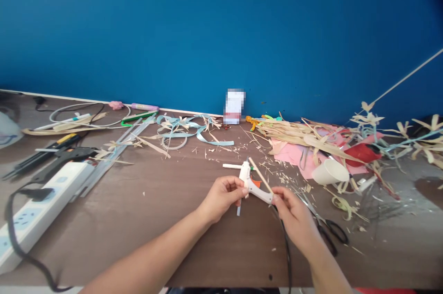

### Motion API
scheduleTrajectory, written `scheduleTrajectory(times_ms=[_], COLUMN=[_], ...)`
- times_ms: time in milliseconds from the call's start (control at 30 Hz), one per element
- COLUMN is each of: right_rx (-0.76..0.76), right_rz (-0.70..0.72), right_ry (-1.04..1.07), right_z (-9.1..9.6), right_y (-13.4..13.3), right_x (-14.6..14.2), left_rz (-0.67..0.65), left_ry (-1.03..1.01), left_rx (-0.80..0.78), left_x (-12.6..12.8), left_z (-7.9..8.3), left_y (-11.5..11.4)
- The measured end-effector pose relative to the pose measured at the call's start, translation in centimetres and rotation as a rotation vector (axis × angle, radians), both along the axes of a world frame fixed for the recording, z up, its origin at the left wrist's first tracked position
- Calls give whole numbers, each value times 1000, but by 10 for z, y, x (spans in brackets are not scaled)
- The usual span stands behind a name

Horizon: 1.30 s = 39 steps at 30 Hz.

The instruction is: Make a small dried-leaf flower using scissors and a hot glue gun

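A white hot glue gun (245,177) with an orange trigger (256,183) lies in front of me, its nozzle toward the wall. My left hand (224,196) is closed in a pinch at the rear of its body. Below those fingers a bluish, see-through stick (238,210) pokes out. Between the fingertips of my right hand (292,213) is a thin pale strip (261,175), slanting up toward the nozzle. These fingers also sit against the end of the gun's handle (265,195); whether they grip it is unclear. A short white stick (232,166) is left of the nozzle.
Black-handled scissors (328,234) lie beside my right wrist. A paper cup (330,172) and pale straw strips (287,132) clutter the right. At left are a power strip (58,199), a black glue gun (64,160) and pale blue ribbon (200,135). A blue wall (207,31) rises behind.
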State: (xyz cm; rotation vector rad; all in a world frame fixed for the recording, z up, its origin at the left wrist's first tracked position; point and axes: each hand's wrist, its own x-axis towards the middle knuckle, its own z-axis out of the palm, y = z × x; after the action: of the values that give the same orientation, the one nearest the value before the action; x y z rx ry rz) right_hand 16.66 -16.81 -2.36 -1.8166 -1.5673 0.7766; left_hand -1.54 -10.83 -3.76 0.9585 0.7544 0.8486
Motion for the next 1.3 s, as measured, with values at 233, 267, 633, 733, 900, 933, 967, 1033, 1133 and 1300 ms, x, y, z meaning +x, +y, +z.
scheduleTrajectory(times_ms=[233, 267, 633, 733, 900, 933, 967, 1033, 1133, 1300], right_rx=[27, 40, 111, 116, 101, 95, 90, 81, 40, -185], right_rz=[109, 114, 132, 108, 128, 139, 146, 149, 126, 119], right_ry=[34, 16, -69, -7, 13, -1, -18, -40, 32, 450], right_z=[7, 10, 17, 14, 14, 15, 15, 14, 12, 15], right_y=[7, 7, 15, 18, 18, 18, 17, 17, 19, 22], right_x=[-34, -36, -42, -41, -40, -39, -39, -38, -37, -38], left_rz=[-50, -53, -63, -59, -20, -20, -24, -36, -50, -107], left_ry=[39, 50, 155, 161, 216, 222, 225, 223, 211, 153], left_rx=[42, 41, 222, 262, 296, 291, 286, 286, 312, 385], left_x=[-1, -1, -2, -2, -1, -1, -1, -1, -1, -5], left_z=[-4, -5, -7, -7, -9, -9, -8, -5, -1, 0], left_y=[-1, -1, 0, -1, -1, -1, -2, -3, -4, -2])
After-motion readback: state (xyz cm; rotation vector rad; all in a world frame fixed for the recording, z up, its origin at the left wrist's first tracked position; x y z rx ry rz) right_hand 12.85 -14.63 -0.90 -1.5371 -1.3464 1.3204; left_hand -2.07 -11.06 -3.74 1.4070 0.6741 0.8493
